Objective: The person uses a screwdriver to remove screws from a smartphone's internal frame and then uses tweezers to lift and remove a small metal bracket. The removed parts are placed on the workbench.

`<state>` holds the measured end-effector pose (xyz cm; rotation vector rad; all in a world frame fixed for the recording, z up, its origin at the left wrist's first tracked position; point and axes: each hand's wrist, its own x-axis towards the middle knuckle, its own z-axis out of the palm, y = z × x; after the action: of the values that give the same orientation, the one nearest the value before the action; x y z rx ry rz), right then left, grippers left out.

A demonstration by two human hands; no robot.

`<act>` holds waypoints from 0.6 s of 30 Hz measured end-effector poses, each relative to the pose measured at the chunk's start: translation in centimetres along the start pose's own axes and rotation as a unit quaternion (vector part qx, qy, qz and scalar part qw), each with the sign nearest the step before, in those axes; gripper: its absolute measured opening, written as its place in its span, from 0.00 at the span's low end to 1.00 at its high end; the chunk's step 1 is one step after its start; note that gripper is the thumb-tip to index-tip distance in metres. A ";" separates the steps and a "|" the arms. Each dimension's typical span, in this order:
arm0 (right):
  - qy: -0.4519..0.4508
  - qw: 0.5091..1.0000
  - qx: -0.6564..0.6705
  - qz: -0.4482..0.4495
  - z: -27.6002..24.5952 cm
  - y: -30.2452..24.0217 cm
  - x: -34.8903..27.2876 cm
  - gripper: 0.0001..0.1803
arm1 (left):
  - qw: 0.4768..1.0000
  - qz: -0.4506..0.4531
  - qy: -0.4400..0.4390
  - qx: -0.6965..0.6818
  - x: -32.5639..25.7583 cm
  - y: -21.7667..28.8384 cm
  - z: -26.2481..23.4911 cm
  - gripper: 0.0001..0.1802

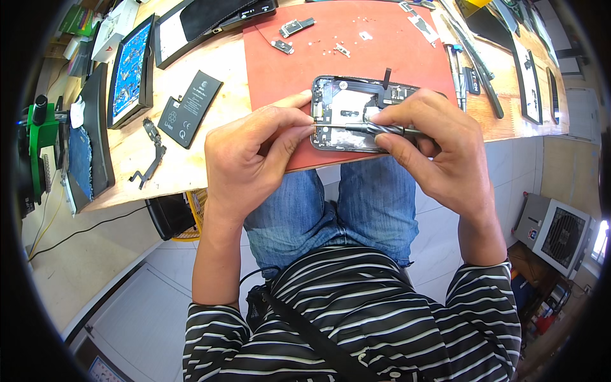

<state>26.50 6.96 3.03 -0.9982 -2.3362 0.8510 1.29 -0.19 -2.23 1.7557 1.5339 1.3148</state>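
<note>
An opened phone (347,100) lies on a red mat (280,70) in front of me, its inner frame and components exposed. My right hand (439,140) grips a dark, spiral-handled screwdriver (366,127) between thumb and fingers, holding it nearly level across the phone with the shaft pointing left. At the phone's left edge, my left hand (254,137) is closed in a pinch, thumb and forefinger meeting at the screwdriver's tip. Whatever sits between those fingertips is too small to make out. A short black flex strip (387,77) sticks up from the phone's far edge.
Small metal parts (296,27) and tiny screws are scattered over the mat's far side. Left of it lie a black battery (198,102), a flex cable (153,156) and a framed blue panel (132,70). Tweezers and other tools (474,57) lie to the right.
</note>
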 end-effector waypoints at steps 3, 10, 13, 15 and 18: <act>-0.008 1.000 0.003 0.029 -0.2 -0.3 -0.1 0.11 | 1.000 0.008 0.002 -0.004 0.0 0.0 0.0 0.07; -0.003 1.000 -0.004 0.027 -0.3 -0.5 0.0 0.09 | 0.998 -0.032 -0.010 0.054 -0.3 0.3 -0.5 0.18; 0.004 1.000 -0.013 0.022 -0.5 -0.5 -0.3 0.09 | 0.999 -0.023 0.000 0.037 -0.3 0.4 -0.4 0.24; -0.001 0.999 -0.017 0.035 -0.5 -0.3 -0.5 0.09 | 0.999 -0.022 -0.018 0.036 -0.3 0.6 -0.5 0.27; 0.032 0.999 -0.015 -0.002 -0.2 0.2 -0.6 0.12 | 0.999 -0.025 -0.019 0.038 -0.2 0.7 -0.5 0.27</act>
<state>27.07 6.70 2.99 -1.0181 -2.3032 0.7735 1.19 -0.71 -1.48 1.7659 1.6161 1.2052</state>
